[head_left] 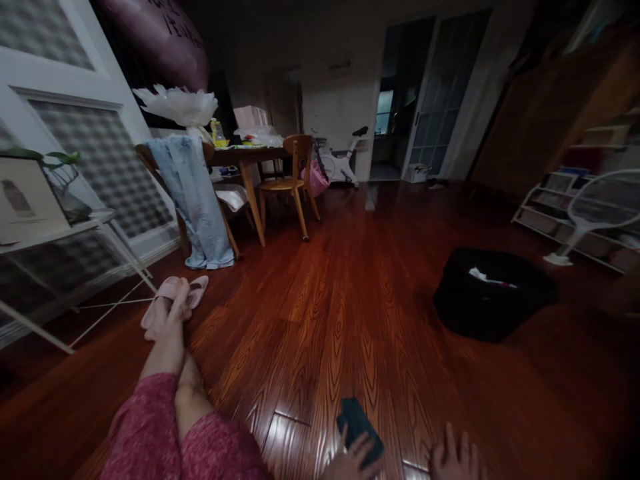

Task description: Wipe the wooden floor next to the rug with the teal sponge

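Observation:
At the bottom edge, my left hand (356, 456) has its fingers laid over a dark teal, flat, rectangular thing (356, 415). It looks about phone-sized, but its exact kind is too dim to make out. The thing tilts, with its upper end pointing away from me above the wood floor. To the right of it, my right hand (456, 459) shows its fingers stretched out and a little apart, with nothing visible in them. The frame's lower edge cuts off both wrists.
Crossed legs in red shorts (150, 420) and pink slippers (167, 297) extend on the left. A black bin (493, 300) stands at right, near a white fan (607, 200). Farther off are a wooden chair (287, 185), draped jeans (193, 200) and an exercise bike (343, 163).

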{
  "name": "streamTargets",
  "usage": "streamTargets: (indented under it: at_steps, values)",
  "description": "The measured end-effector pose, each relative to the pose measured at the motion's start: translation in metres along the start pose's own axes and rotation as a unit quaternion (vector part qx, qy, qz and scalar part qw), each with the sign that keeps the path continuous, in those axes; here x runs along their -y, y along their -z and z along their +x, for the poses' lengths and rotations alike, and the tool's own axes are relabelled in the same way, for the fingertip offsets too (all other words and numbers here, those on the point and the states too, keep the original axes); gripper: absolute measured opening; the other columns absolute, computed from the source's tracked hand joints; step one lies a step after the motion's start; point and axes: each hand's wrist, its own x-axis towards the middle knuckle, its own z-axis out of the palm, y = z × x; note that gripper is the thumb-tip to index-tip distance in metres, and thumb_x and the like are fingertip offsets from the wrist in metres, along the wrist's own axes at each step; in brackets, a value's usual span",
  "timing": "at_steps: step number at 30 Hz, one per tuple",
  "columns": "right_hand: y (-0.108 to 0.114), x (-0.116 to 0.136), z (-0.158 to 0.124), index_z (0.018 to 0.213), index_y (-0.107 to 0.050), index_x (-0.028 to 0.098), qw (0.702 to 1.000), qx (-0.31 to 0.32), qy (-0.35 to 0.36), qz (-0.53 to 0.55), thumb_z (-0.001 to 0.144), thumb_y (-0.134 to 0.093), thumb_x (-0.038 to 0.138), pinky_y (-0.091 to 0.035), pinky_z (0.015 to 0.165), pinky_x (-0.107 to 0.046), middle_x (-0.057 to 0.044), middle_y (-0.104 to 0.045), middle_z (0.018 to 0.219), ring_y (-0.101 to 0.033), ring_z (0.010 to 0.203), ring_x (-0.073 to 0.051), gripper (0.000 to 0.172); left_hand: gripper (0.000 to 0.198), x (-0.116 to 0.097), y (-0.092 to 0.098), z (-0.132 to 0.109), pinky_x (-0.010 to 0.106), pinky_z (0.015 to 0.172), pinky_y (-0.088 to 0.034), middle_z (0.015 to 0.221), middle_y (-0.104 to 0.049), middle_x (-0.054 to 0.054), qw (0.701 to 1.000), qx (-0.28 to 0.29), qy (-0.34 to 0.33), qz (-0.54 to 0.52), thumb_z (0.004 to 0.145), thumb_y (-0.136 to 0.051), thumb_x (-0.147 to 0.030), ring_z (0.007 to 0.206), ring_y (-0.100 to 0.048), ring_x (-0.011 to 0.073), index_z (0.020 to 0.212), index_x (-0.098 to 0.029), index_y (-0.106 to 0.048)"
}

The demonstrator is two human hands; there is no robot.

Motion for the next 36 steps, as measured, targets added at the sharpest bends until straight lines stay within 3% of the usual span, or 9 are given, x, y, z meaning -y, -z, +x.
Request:
streamTargets:
  at_steps: [3, 5, 8, 11, 16, 19, 25, 30, 36]
  values:
    - [0.007, 0.006, 0.000, 0.150, -0.046, 0.017, 1.000, 0.005, 0.006, -0.008, 0.087, -0.037, 0.050, -0.030, 0.111, -0.065, -0.017, -0.041, 0.157, -0.028, 0.148, -0.040, 0.071, 0.042, -0.089, -0.058, -0.060, 0.052, 0.085, -0.043, 0.109, -0.071, -0.015, 0.989, 0.075, -0.130, -0.012, 0.085, -0.037, -0.058, 0.141, -0.041, 0.0232, 0.098, -0.046, -0.075]
    - [0.014, 0.012, 0.000, 0.150, -0.046, 0.019, 1.000, 0.003, 0.001, -0.012, 0.089, -0.035, 0.048, -0.029, 0.113, -0.063, -0.016, -0.043, 0.156, -0.028, 0.148, -0.038, 0.069, 0.049, -0.139, -0.090, -0.098, 0.050, 0.095, -0.049, 0.136, -0.064, -0.007, 0.948, 0.162, -0.269, -0.056, 0.065, -0.067, -0.056, 0.142, -0.044, 0.0296, 0.113, -0.045, -0.071]
    - [0.024, 0.022, 0.000, 0.152, -0.042, 0.015, 1.000, -0.013, -0.013, -0.015, 0.090, -0.028, 0.043, -0.027, 0.115, -0.059, -0.018, -0.044, 0.155, -0.028, 0.148, -0.036, 0.069, 0.044, -0.178, -0.109, -0.130, 0.052, 0.109, -0.043, 0.152, -0.050, -0.007, 0.919, 0.207, -0.325, -0.078, 0.075, -0.066, -0.055, 0.145, -0.040, 0.0259, 0.119, -0.050, -0.068]
    - [0.032, 0.031, 0.000, 0.154, -0.038, 0.012, 0.999, -0.020, -0.025, -0.009, 0.091, -0.023, 0.041, -0.026, 0.117, -0.056, -0.019, -0.041, 0.156, -0.028, 0.149, -0.035, 0.071, 0.051, -0.173, -0.098, -0.119, 0.058, 0.119, -0.030, 0.160, -0.040, 0.001, 0.926, 0.236, -0.285, -0.074, 0.087, -0.057, -0.041, 0.149, -0.032, 0.0277, 0.138, -0.040, -0.057]
    - [0.035, 0.033, 0.000, 0.155, -0.037, 0.013, 0.999, -0.021, -0.035, -0.002, 0.090, -0.026, 0.041, -0.027, 0.117, -0.056, -0.018, -0.039, 0.157, -0.028, 0.149, -0.035, 0.071, 0.059, -0.124, -0.060, -0.072, 0.058, 0.121, -0.023, 0.162, -0.033, 0.013, 0.974, 0.201, 0.083, 0.057, 0.091, -0.041, -0.017, 0.153, -0.020, 0.0290, 0.150, -0.021, -0.044]
    - [0.034, 0.031, 0.001, 0.155, -0.037, 0.015, 0.999, -0.020, -0.034, -0.007, 0.091, -0.024, 0.041, -0.027, 0.117, -0.056, -0.018, -0.040, 0.157, -0.029, 0.149, -0.035, 0.071, 0.060, -0.111, -0.052, -0.067, 0.062, 0.119, -0.024, 0.162, -0.033, 0.015, 0.961, 0.209, 0.159, 0.089, 0.091, -0.042, -0.020, 0.153, -0.018, 0.0315, 0.150, -0.019, -0.042]
    - [0.038, 0.033, 0.000, 0.155, -0.036, 0.014, 0.999, -0.011, -0.031, -0.003, 0.090, -0.024, 0.041, -0.028, 0.114, -0.058, -0.019, -0.040, 0.157, -0.027, 0.149, -0.035, 0.071, 0.085, -0.157, -0.063, -0.115, 0.075, 0.115, -0.005, 0.165, -0.020, 0.021, 0.938, 0.336, -0.089, -0.004, 0.082, -0.057, -0.046, 0.153, -0.005, 0.0442, 0.157, -0.017, -0.028]
    - [0.047, 0.038, -0.001, 0.151, -0.042, 0.010, 0.999, -0.015, -0.025, -0.013, 0.092, -0.020, 0.042, -0.027, 0.115, -0.056, -0.021, -0.041, 0.155, -0.027, 0.148, -0.035, 0.070, 0.084, -0.210, -0.071, -0.175, 0.070, 0.119, -0.007, 0.166, -0.020, 0.016, 0.809, 0.411, -0.392, -0.154, 0.087, -0.053, -0.060, 0.154, -0.005, 0.0375, 0.157, -0.024, -0.027]
    - [0.052, 0.040, -0.003, 0.154, -0.036, 0.015, 0.999, -0.006, -0.029, -0.018, 0.094, -0.022, 0.041, -0.029, 0.114, -0.058, -0.019, -0.041, 0.156, -0.026, 0.149, -0.033, 0.067, 0.057, -0.214, -0.072, -0.154, 0.057, 0.123, -0.017, 0.164, -0.031, 0.003, 0.779, 0.408, -0.442, -0.178, 0.097, -0.043, -0.055, 0.153, -0.022, 0.0247, 0.151, -0.036, -0.040]
